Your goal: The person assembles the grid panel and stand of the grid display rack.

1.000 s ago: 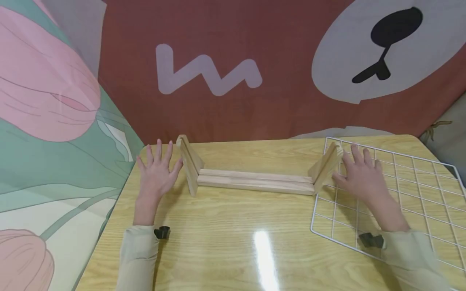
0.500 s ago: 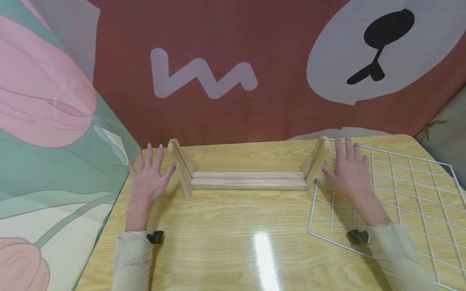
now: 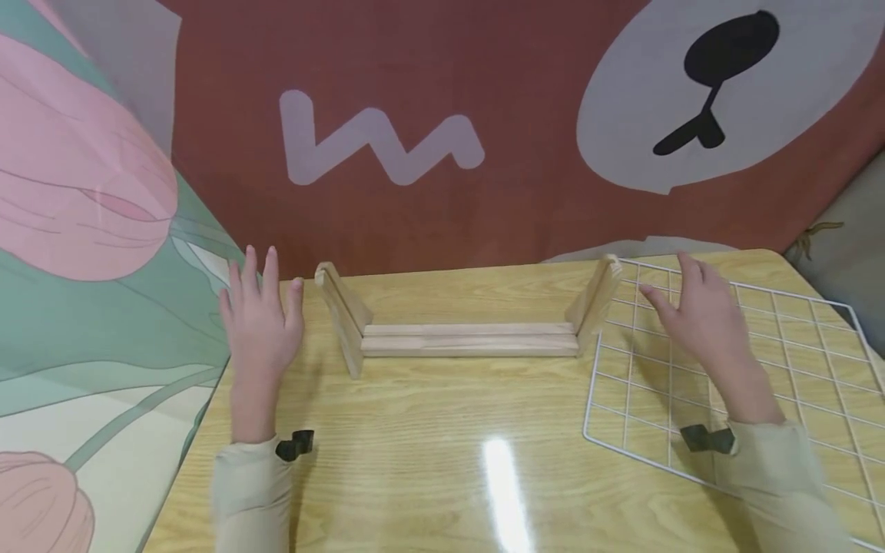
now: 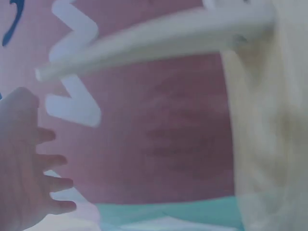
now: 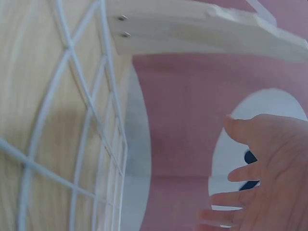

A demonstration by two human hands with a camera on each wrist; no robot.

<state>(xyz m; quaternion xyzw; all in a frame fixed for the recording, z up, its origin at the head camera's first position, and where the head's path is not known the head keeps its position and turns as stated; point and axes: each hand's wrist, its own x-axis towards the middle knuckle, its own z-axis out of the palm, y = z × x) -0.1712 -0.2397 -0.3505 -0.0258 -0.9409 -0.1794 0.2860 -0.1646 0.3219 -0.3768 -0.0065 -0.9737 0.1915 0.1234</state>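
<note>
A small wooden rack [image 3: 470, 342] stands toward the back of the table, two slanted end pieces joined by light wooden slats. My left hand [image 3: 261, 326] is held apart from its left end piece [image 3: 339, 315], fingers straight and spread, holding nothing. On the other side, my right hand [image 3: 708, 322] hovers over the white wire grid, apart from the right end piece [image 3: 598, 299], with thumb spread and nothing in it. Two screw heads show in the right end piece [image 5: 192, 29] in the right wrist view. The left wrist view shows the left hand [image 4: 29, 168] with fingers extended.
A white wire grid panel [image 3: 669, 392] lies on the right of the wooden table [image 3: 415, 461]. Behind the table hangs a reddish-brown printed cloth [image 3: 449, 215]. A floral cloth [image 3: 104, 322] hangs along the left edge.
Both hands were beside the rack's end pieces and have moved outward, left hand leftward and right hand rightward. The rack shifted slightly and turned straighter between the first two frames.
</note>
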